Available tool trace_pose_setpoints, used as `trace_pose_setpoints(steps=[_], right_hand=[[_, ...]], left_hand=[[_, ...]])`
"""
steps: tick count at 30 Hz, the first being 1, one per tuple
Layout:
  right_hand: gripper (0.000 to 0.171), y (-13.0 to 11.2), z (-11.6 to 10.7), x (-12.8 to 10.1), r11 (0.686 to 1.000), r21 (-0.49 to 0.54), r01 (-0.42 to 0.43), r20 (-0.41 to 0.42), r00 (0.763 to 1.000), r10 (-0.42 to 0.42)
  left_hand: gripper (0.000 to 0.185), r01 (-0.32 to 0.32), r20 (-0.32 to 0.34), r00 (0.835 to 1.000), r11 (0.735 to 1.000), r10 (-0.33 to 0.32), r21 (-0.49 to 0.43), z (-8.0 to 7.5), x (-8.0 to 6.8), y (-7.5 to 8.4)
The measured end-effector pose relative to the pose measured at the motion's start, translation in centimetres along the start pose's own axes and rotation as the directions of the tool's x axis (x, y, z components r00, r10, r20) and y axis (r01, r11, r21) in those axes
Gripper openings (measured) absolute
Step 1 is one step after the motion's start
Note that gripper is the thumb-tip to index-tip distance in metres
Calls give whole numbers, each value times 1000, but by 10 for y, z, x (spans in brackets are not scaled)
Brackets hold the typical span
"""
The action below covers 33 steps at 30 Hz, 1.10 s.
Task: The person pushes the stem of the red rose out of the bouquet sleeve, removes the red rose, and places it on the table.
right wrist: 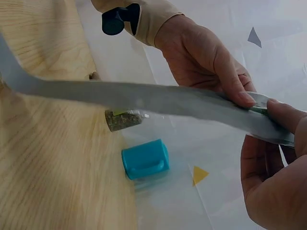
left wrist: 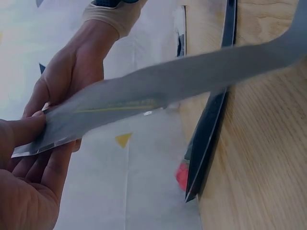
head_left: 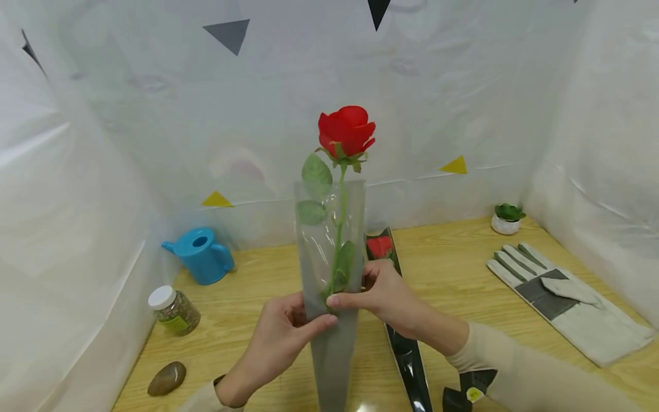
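Whitish, wrinkled sheeting (head_left: 437, 103) walls in the back and both sides of a pale wood-grain tabletop (head_left: 443, 254); dark triangles (head_left: 230, 35) and yellow triangles (head_left: 456, 166) mark the back sheet, and light gleams on the left side's folds

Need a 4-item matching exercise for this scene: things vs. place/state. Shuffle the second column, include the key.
Things
1. Tapered grey-and-clear plastic sleeve
2. Blue watering can
3. Smooth brown stone
4. White-and-grey glove

Places/states
A. Left side, nearer the front than the white-lidded clear jar
B. Lying on the right side of the light wood table
C. Held by left hand and right hand
D. Left side, farther back than the jar

Pairs: 1-C, 2-D, 3-A, 4-B
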State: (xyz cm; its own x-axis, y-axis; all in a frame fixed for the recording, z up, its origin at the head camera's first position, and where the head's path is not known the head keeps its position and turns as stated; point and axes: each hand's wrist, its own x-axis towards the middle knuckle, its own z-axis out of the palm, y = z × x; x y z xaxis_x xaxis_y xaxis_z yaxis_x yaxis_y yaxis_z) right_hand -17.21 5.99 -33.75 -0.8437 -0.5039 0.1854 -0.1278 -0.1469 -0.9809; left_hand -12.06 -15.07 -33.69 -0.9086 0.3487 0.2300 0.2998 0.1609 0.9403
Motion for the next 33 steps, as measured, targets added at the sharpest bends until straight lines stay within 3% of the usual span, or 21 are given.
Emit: trace_pose_setpoints(steps=[5,10,14,26,33], right_hand=[[38,-15,-10,2,997,27,75,1,997,-76],[26,-44,-33,12,979,178,101,-127,989,-79],[13,-60,-48,19,960,237,150,-226,969,-96],[37,-74,-63,17,953,185,239,-229,954,-194],[21,-81,-66,18,912,235,337,-249,928,-279]], left_hand=[[37,20,42,999,1000,-20,-8,-1,-2,7],[41,26,113,993,999,-24,-18,-2,-5,5],[45,45,164,985,999,-46,9,-3,-8,1],[40,35,231,972,997,-49,62,-9,-7,4],[37,-29,257,966,994,2,101,-15,-9,7]])
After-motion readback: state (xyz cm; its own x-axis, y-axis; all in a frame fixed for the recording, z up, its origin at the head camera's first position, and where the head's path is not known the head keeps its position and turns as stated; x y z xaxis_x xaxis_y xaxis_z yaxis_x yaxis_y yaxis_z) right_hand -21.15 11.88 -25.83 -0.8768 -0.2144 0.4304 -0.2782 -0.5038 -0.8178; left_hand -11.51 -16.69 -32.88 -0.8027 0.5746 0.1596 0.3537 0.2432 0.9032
